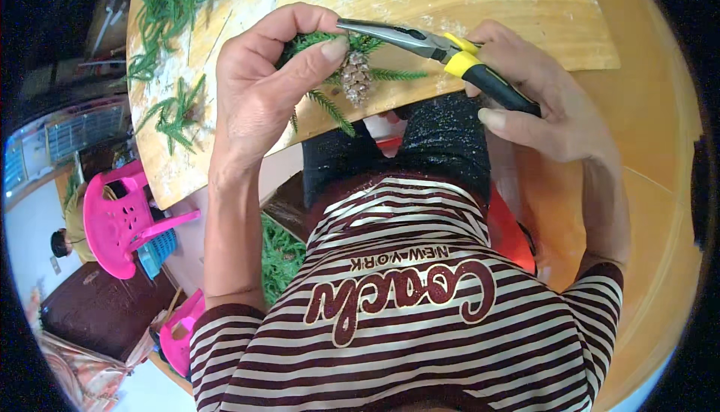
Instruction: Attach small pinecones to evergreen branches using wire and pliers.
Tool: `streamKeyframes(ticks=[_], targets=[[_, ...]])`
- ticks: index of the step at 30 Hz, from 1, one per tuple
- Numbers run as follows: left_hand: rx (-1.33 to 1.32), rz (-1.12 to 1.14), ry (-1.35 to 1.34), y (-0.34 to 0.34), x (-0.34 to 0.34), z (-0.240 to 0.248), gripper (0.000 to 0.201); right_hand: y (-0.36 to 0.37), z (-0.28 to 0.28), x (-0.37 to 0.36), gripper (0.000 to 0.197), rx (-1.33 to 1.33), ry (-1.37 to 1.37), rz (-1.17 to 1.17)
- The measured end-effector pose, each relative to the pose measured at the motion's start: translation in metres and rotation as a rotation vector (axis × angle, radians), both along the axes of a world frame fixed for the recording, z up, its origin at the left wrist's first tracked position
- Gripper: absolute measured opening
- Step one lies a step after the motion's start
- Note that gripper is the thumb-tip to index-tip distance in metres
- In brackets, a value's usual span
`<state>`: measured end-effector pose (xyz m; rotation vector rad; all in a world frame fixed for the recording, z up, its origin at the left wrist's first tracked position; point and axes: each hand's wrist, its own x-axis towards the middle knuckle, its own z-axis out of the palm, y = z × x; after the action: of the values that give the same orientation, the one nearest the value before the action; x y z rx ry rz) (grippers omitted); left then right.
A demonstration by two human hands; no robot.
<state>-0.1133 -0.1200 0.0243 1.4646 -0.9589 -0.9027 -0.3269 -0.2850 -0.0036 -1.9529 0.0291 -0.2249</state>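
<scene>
Between the thumb and fingers of my left hand (274,67) is a green artificial pine sprig (330,108), its needled twigs spreading out below and to the right. A brown pine cone (356,80) with whitish scale tips hangs among those twigs, just under my thumb. My right hand (532,89) is wrapped round the yellow and black handles of needle-nose pliers (409,38). The pliers point left, and their tips are at my left fingertips, above the cone. Whether the jaws grip anything there, I cannot tell.
A wooden table (555,29) dusted with white flecks lies ahead. On its left are a heap of green pine garland (180,7) and a loose sprig (176,115); thin wires lie at the back. Pink plastic chairs (124,221) and a blue basket (157,253) stand at the left.
</scene>
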Motion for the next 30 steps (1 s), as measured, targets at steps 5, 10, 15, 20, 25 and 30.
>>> streamKeyframes(ticks=[5,10,15,20,25,30], targets=[[0.029,0.016,-0.057,-0.004,-0.003,-0.002,0.015,-0.005,-0.007,-0.005,0.026,-0.052,0.018,-0.056],[0.017,0.024,-0.054,-0.010,-0.009,-0.004,0.016,-0.008,-0.013,-0.010,0.026,-0.032,0.053,-0.047],[0.018,0.005,-0.031,-0.013,-0.009,-0.002,0.018,-0.004,-0.001,-0.006,0.024,0.015,0.002,-0.048],[0.032,0.024,-0.044,-0.014,-0.010,-0.005,0.018,-0.004,-0.006,-0.006,0.024,0.015,-0.041,-0.084],[0.032,0.023,-0.101,-0.013,-0.011,-0.005,0.019,-0.009,-0.008,-0.006,0.019,-0.037,0.016,0.000],[0.058,0.052,-0.125,-0.010,-0.005,-0.010,0.023,-0.010,-0.010,-0.003,0.015,-0.105,0.008,-0.020]])
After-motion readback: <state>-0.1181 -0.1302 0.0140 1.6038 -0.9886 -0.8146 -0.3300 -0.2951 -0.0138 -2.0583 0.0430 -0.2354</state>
